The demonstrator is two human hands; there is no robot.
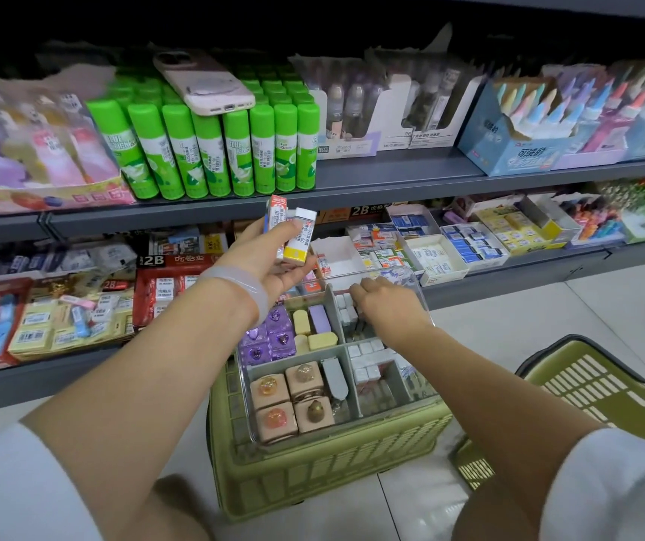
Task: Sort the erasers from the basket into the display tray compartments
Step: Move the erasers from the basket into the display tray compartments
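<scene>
Sorting mid-way: your left hand (274, 263) gripped two erasers (291, 232) above tray (416, 285) resting on basket (313, 470); right hand (385, 304), fingers curled, grip unclear, reached into upper-right compartment. Next, probably: match held erasers to compartment.

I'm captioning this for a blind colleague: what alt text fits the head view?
A left hand holds two boxed erasers above a clear display tray resting on a green basket, while the right hand reaches into a compartment of white erasers.
</scene>
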